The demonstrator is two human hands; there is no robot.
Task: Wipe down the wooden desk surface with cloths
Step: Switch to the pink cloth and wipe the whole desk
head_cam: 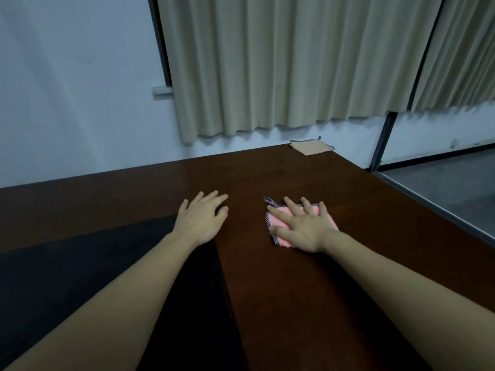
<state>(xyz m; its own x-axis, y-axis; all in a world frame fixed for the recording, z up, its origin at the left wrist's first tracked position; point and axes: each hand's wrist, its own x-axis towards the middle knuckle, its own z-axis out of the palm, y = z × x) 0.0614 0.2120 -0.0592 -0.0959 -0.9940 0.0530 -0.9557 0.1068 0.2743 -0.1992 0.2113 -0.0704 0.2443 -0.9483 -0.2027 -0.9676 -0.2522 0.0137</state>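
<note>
My right hand (304, 227) lies flat on the pink cloth (278, 223), fingers spread and pointing to 11 o'clock, pressing it to the desk (267, 290); my left hand (202, 216) rests bare at its 9 o'clock, fingers loosely spread; the tan cloth (312, 147) lies well off at 12 o'clock

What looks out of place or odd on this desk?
Little stands out. The beige cloth lies unused at the desk's far corner. The right hand presses the pink cloth flat; the left hand rests bare on the wood. No spills or damage show.
</note>
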